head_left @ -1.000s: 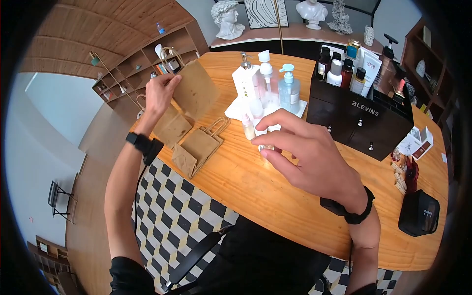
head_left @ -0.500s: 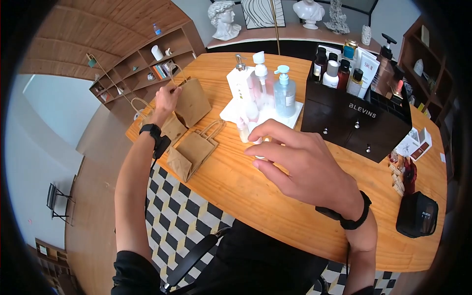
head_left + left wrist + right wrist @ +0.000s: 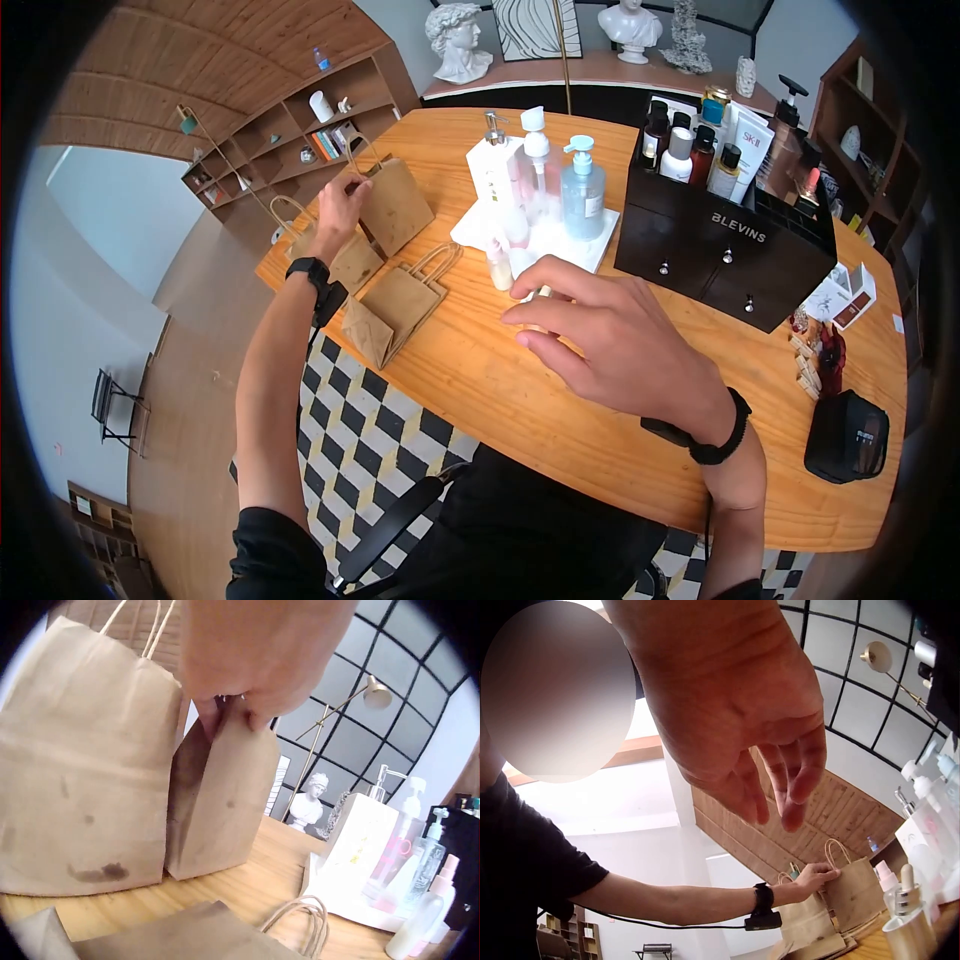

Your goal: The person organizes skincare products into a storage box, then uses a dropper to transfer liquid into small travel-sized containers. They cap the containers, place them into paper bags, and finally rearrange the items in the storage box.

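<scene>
Presumably for steadiness | left hand (image 3: 340,207): fingers grasp upright paper bag (image 3: 396,212) by its top | right hand (image 3: 628,338): fingers released above tabletop (image 3: 500,390)

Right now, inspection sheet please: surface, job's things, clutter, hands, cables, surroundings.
Surface: wooden table, no spill seen.
Job's things: far bag and near bag upright, both stained; third bag lying down.
Clutter: pump bottles on white tray, black organizer full of cosmetics, black pouch.
Hands: left hand pinches the far bag's top; right hand hovers, fingers loosely bent, empty.
Cables: black cable along left forearm; no snag seen.
Surroundings: busts and bookshelf behind, checkered floor below.
</scene>
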Action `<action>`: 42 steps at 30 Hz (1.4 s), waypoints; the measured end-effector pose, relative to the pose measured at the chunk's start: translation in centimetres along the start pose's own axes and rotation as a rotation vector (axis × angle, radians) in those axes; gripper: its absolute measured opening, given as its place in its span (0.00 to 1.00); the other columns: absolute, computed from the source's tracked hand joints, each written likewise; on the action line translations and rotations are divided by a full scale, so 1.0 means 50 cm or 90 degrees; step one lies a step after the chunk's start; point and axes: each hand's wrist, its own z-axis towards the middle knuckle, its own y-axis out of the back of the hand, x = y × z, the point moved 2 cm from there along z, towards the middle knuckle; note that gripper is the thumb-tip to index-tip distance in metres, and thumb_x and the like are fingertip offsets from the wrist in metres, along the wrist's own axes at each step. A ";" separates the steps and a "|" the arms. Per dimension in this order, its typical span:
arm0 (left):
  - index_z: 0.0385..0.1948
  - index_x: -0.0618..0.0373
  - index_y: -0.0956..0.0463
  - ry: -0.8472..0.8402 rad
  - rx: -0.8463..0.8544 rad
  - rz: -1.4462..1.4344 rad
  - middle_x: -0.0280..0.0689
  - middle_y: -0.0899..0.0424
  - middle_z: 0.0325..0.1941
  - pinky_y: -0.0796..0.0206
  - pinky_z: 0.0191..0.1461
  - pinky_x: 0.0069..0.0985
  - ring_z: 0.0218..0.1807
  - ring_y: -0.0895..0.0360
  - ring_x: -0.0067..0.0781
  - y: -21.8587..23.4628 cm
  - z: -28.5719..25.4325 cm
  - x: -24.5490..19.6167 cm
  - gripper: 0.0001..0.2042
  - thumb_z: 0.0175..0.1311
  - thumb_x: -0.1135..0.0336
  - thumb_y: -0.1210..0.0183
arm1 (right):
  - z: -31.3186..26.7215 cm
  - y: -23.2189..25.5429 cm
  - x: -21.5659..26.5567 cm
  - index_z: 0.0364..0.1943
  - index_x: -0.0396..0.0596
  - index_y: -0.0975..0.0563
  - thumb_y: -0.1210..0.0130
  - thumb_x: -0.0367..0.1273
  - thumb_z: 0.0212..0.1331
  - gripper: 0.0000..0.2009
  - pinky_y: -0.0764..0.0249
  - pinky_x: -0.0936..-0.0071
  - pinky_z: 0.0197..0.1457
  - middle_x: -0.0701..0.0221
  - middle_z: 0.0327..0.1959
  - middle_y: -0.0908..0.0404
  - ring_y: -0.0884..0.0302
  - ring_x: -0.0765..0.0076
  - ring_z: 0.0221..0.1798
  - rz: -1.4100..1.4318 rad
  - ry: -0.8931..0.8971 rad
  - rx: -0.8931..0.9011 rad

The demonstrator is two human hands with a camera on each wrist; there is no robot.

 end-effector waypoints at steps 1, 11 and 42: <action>0.44 0.65 0.14 0.002 0.000 0.001 0.44 0.09 0.36 0.24 0.47 0.33 0.37 0.15 0.31 0.002 -0.002 0.000 0.15 0.70 0.59 0.32 | 0.000 -0.001 -0.001 0.39 0.40 0.13 0.36 0.29 0.66 0.06 0.21 0.57 0.43 0.65 0.45 0.16 0.14 0.53 0.38 0.000 0.001 0.000; 0.60 0.62 0.26 -0.161 -0.229 0.113 0.51 0.21 0.64 0.33 0.73 0.44 0.70 0.26 0.53 0.108 -0.093 -0.104 0.22 0.67 0.66 0.35 | -0.002 0.000 -0.007 0.38 0.39 0.14 0.37 0.29 0.67 0.06 0.22 0.56 0.44 0.64 0.43 0.17 0.15 0.51 0.39 -0.002 -0.012 0.013; 0.78 0.61 0.37 0.143 0.316 -0.493 0.39 0.32 0.77 0.68 0.89 0.37 0.83 0.43 0.38 0.269 -0.490 -0.154 0.57 0.42 0.54 0.15 | 0.003 -0.013 -0.040 0.39 0.38 0.15 0.39 0.31 0.68 0.08 0.21 0.57 0.45 0.61 0.40 0.15 0.15 0.49 0.42 -0.054 -0.089 -0.043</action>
